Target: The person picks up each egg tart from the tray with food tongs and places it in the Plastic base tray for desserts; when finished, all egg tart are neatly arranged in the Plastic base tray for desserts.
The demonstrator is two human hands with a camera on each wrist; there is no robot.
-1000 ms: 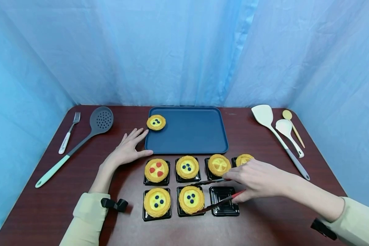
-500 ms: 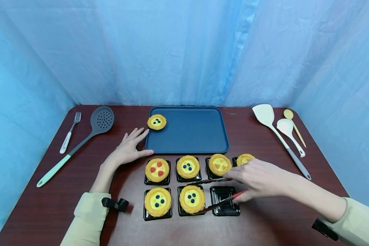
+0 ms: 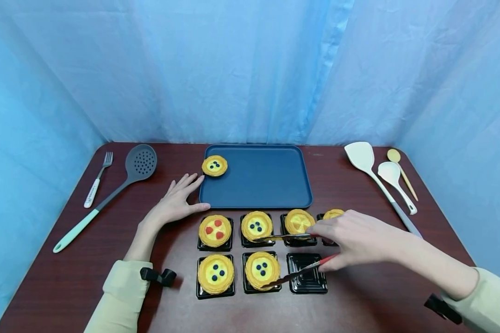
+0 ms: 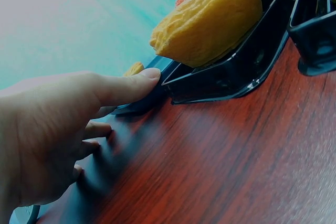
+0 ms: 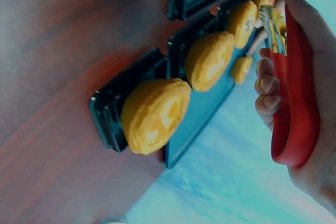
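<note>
My right hand point(image 3: 354, 238) grips red-handled tongs point(image 5: 302, 103). The spread tongs straddle a blueberry egg tart point(image 3: 261, 268) in a black plastic box of the front row. One tip lies at the tart's lower right edge, the other above it, overlapping the back-row blueberry tart point(image 3: 256, 223). My left hand point(image 3: 172, 203) has its fingers spread, fingertips and thumb at the left edge of the blue tray point(image 3: 266, 180). A blueberry tart point(image 3: 214, 165) sits on that tray's left rim. In the left wrist view, the thumb is beside a boxed strawberry tart point(image 4: 210, 24).
Another blueberry tart point(image 3: 215, 274) and a black box point(image 3: 307, 289) with its ribbed floor showing flank the tongs' tart. Plain-topped tarts point(image 3: 299, 221) stand back right. A skimmer point(image 3: 140, 162) and fork point(image 3: 92, 192) lie left; a white spatula point(image 3: 360, 156), ladle point(image 3: 389, 172) and wooden spoon point(image 3: 393, 156) lie right.
The tongs have spread wider, the upper arm rising towards the back row while the lower tip stays by the front tart. The left hand keeps its place at the tray.
</note>
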